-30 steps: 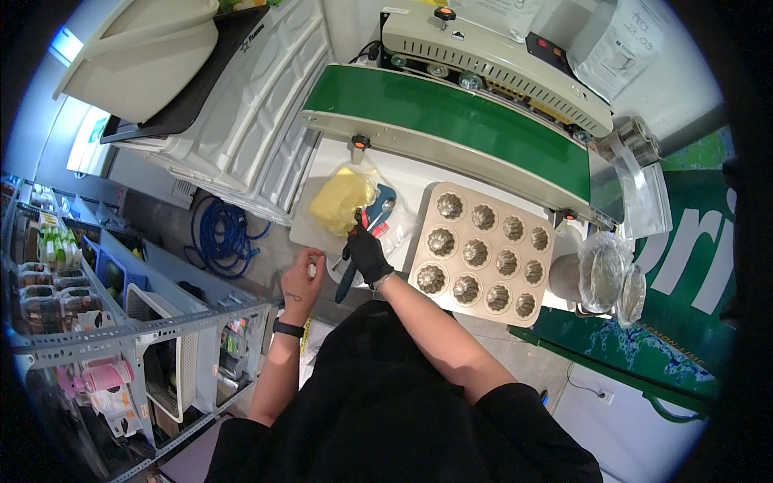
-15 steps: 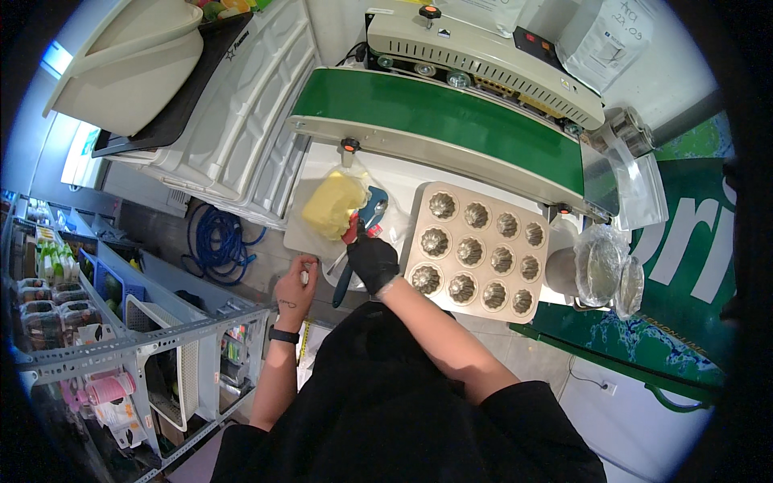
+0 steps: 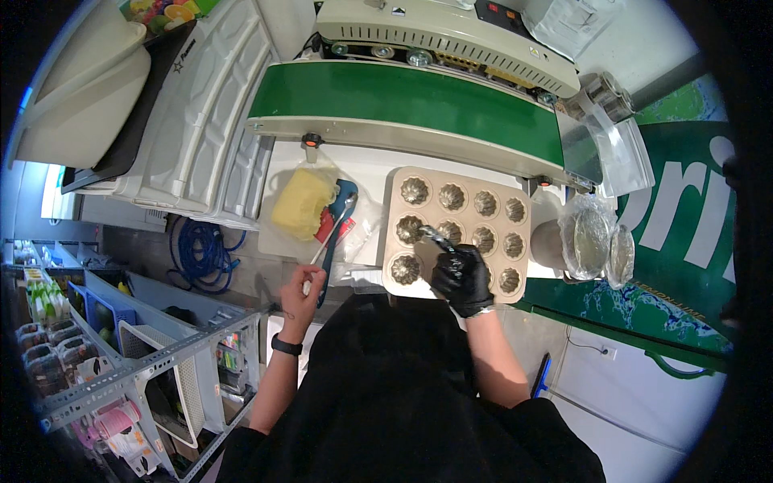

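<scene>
My right hand [image 3: 463, 278], in a black glove, is over the muffin tin [image 3: 506, 290], a beige pan with fluted cups. Its index finger reaches, glossy, to a cup in the left column; the other fingers look curled, and I see nothing held. My bare left hand [image 3: 299, 296], with a dark wristband, is left of the tin with its fingers curled. A small pale bit shows among them, too small to name. Close by its fingertips ends the thin handle of a metal spoon [image 3: 347, 211], lying across a blue spatula [image 3: 328, 263]. A yellow butter-like block [image 3: 299, 205] sits on clear plastic.
Behind the tin stands a conveyor sealing machine with a green belt [image 3: 403, 101]. Metal containers wrapped in plastic [image 3: 586, 241] are at the right. Stacked white crates [image 3: 193, 121] rise at the left, above a coiled blue hose [image 3: 205, 258]. A grey shelf rack [image 3: 153, 354] fills the lower left.
My right hand has moved right, from beside the yellow block to the tin's cups. The spoon and spatula beside the block show more fully. My left hand remains curled; the whole view has shifted.
</scene>
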Motion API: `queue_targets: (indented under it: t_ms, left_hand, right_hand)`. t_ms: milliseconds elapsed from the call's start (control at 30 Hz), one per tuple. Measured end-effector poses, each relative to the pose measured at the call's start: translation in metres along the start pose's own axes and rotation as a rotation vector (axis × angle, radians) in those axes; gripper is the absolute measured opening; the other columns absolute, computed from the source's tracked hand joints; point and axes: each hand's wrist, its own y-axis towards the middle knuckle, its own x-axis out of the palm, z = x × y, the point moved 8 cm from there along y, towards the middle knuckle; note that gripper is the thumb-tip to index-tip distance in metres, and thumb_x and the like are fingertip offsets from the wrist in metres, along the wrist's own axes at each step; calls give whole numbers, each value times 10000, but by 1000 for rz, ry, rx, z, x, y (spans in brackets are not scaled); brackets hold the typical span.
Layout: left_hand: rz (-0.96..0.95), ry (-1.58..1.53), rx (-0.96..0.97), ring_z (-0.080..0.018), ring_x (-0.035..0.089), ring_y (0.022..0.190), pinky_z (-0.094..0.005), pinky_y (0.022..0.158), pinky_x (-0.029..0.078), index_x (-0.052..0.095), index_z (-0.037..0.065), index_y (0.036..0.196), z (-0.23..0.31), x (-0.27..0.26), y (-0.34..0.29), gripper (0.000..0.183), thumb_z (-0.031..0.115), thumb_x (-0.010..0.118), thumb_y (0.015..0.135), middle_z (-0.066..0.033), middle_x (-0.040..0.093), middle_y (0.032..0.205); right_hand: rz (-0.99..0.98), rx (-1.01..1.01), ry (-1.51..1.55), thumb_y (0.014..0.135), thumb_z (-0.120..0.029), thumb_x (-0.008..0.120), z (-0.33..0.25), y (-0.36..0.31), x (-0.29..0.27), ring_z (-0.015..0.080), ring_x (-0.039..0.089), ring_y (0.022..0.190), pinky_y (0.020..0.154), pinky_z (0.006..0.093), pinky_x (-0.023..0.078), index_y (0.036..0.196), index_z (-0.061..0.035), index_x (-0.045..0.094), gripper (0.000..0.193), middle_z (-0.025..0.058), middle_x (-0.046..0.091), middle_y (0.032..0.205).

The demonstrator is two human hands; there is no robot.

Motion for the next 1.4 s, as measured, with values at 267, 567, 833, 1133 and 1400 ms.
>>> queue_targets:
  t_ms: [267, 567, 833, 1133, 1400]
  left_hand:
    - [-522, 74, -133, -287, 559, 692, -318, 622, 420, 529, 38, 875, -5, 78, -20, 304, 328, 489, 794, -138, 584, 752]
    - [-608, -88, -193, -235, 571, 694, -288, 612, 416, 550, 32, 911, -1, 111, -23, 288, 290, 488, 800, -145, 577, 740]
    - [-563, -227, -269, -81, 481, 695, -219, 626, 376, 548, -6, 878, -5, 112, -29, 247, 224, 494, 804, -32, 559, 735]
    - [-514, -319, -362, -119, 522, 688, -244, 635, 396, 560, 18, 879, -19, 119, -34, 271, 266, 519, 779, -74, 578, 736]
    - [-526, -347, -433, -110, 519, 717, -237, 653, 395, 562, 11, 881, -19, 118, -36, 311, 300, 529, 772, -62, 580, 763]
  right_hand:
    - [401, 15, -967, 811, -235, 383, -56, -13, -20, 57, 269, 397, 379, 209, 239, 1050, -61, 485, 312, -53, 298, 507]
    - [40, -9, -2230, 783, -247, 397, -37, 92, 7, 273, 557, 676, 603, 359, 420, 787, -15, 551, 279, 172, 571, 747]
    - [13, -88, -2493, 728, -197, 388, -21, 70, 48, 296, 557, 743, 653, 385, 436, 766, -58, 582, 242, 157, 575, 776]
    - [-148, -39, -2587, 736, -221, 400, -36, 90, 24, 282, 565, 719, 636, 374, 436, 789, -50, 576, 251, 173, 574, 792]
    - [-469, -80, -2475, 745, -262, 456, -49, 86, 60, 261, 555, 780, 723, 310, 428, 854, -60, 608, 275, 124, 593, 802]
